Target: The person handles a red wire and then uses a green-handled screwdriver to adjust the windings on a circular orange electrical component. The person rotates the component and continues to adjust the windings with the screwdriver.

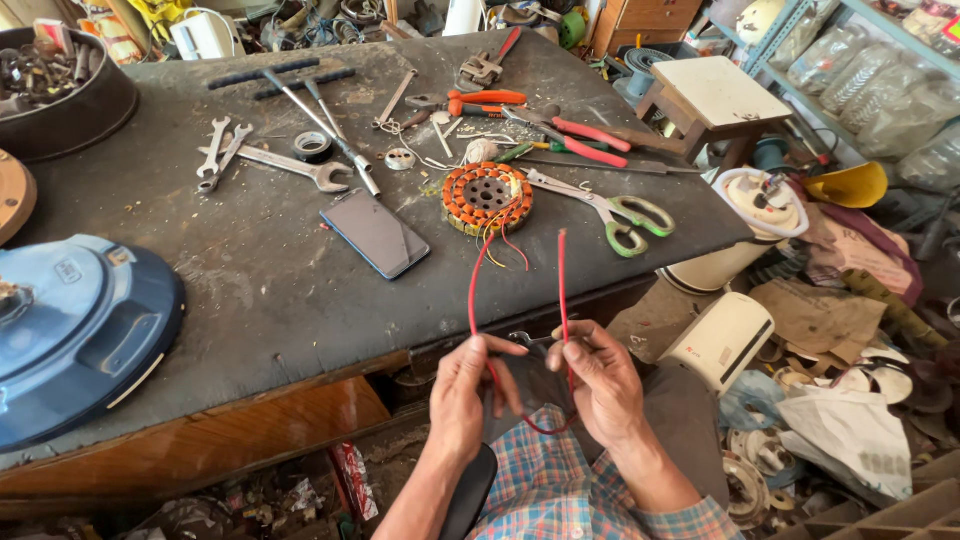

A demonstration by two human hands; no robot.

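Holding a thin red insulated wire (470, 290) in front of the body, just off the near edge of the dark, worn worktable (250, 290). Pinching it with the left hand (470, 395), thumb and fingers closed around the strand, and gripping it likewise with the right hand (600, 385), fingers curled shut on it. Letting the middle of the wire hang as a loop below both hands, over the checked shirt.

Judging the work as early to midway: trailing one run of the wire up from the left hand toward the round copper-wound stator with orange windings (487, 197) lying on the table, seemingly joined there beside shorter red and yellow leads, though the joint itself is too small to tell. Leaving the other run standing straight up from the right hand with its end free in the air, touching nothing. Showing a small metal piece between the two thumbs, too hidden to identify.

Looking at the wire itself: slim, flexible, bright red along its whole length, curving smoothly without kinks; unable to tell whether the free tip is stripped.

Lying idle around the stator: green-handled scissors (620, 215) just to its right, a black smartphone (375, 233) near its left, red-handled pliers (580, 140) and steel spanners (290, 165) farther back, and a large round blue metal cover (70, 330) at the table's left end.
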